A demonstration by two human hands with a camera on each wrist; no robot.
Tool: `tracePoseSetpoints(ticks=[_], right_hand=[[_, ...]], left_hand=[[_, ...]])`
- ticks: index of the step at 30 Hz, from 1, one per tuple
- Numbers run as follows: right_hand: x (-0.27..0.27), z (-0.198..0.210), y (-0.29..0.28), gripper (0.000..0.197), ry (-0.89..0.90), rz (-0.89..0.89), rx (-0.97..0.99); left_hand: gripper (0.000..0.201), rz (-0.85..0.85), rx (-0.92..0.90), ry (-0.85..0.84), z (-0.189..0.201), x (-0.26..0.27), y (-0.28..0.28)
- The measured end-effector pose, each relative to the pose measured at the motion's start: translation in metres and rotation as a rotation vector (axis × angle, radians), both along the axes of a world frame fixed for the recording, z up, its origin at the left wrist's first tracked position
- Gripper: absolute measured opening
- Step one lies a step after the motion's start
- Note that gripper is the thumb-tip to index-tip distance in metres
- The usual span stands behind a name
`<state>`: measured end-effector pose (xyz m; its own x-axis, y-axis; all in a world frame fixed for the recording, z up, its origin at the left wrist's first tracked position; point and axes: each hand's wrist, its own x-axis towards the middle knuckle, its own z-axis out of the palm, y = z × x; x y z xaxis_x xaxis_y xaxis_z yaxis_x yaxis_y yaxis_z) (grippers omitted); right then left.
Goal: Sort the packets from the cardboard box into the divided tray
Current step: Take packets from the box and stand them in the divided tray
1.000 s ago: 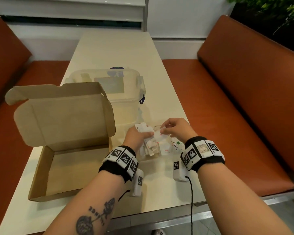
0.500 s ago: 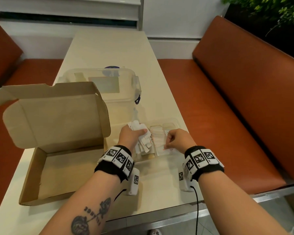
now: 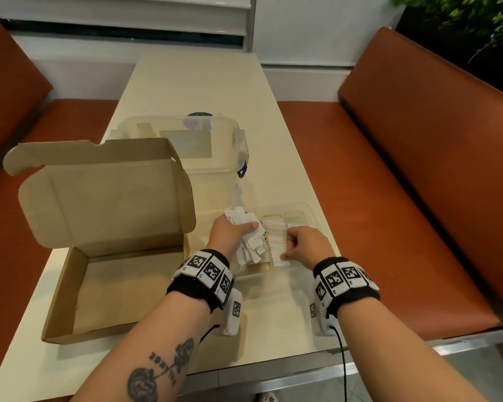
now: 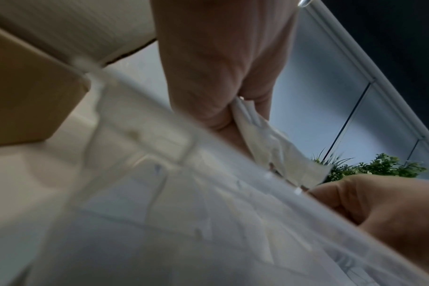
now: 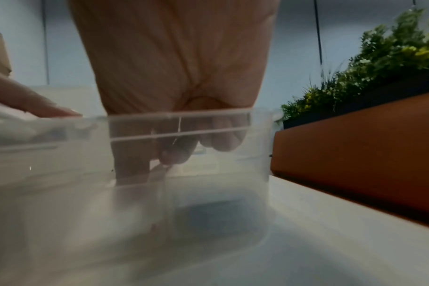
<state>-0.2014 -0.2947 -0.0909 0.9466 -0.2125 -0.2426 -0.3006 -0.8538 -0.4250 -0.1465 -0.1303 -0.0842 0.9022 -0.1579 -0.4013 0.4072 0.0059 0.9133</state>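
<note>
A cream table (image 3: 192, 91) is running away from the person between two orange benches (image 3: 418, 158). On its left side, close to the near edge, a cardboard box (image 3: 105, 288) is sitting open, its lid (image 3: 105, 195) standing upright at the far side; no packets are showing inside it. Behind the lid, a clear tub (image 3: 215, 146) with a snap lid is standing toward the middle of the table. Just right of the box, near the right edge, the clear divided tray (image 3: 308, 210) is lying flat, white packets filling its middle compartment.

The left hand (image 3: 230, 232) is hovering over the tray's left part, its fingers curling round a loose stack of packets (image 3: 246, 227); the left wrist view is showing the papers pinched between thumb and fingers (image 4: 262, 96). The right hand (image 3: 305, 242) is reaching down into the tray's middle compartment, fingers curled, touching the row of packets (image 3: 275, 236) lying there. Through the tray wall, the right wrist view is showing the fingertips (image 5: 176, 154) drawn together low inside, seemingly pinching something thin, though blur is making it hard to be sure.
</note>
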Motion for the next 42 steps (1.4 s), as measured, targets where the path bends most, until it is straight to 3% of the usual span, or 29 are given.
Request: tracePoseSetpoints(ticks=[7, 12, 15, 23, 31, 34, 37, 42], right_hand=[[0.003, 0.001, 0.002, 0.036, 0.063, 0.039, -0.031], [0.008, 0.019, 0.005, 0.013, -0.212, -0.149, 0.345], [0.012, 0.031, 0.013, 0.011, -0.157, -0.123, 0.525], [0.020, 0.028, 0.014, 0.014, -0.270, -0.292, 0.634], [0.025, 0.023, 0.026, 0.018, -0.207, -0.246, 0.663], [0.028, 0.025, 0.027, 0.012, -0.204, -0.212, 0.617], [0.034, 0.030, 0.023, 0.005, -0.192, -0.153, 0.429], [0.041, 0.033, 0.030, 0.009, 0.047, 0.092, 0.082]], left_hand=[[0.032, -0.051, -0.027, 0.022, 0.000, -0.003, 0.001], [0.034, -0.079, -0.068, 0.053, 0.000, -0.004, 0.002], [0.037, -0.102, -0.101, 0.054, 0.002, -0.005, 0.000], [0.034, -0.167, -0.140, 0.058, 0.008, -0.001, 0.007], [0.032, -0.097, -0.016, -0.016, 0.005, 0.007, 0.014], [0.029, -0.119, 0.074, -0.067, 0.005, 0.010, 0.018], [0.014, -0.099, 0.279, -0.191, 0.003, 0.015, 0.020], [0.011, -0.052, 0.417, -0.216, 0.000, 0.020, 0.021]])
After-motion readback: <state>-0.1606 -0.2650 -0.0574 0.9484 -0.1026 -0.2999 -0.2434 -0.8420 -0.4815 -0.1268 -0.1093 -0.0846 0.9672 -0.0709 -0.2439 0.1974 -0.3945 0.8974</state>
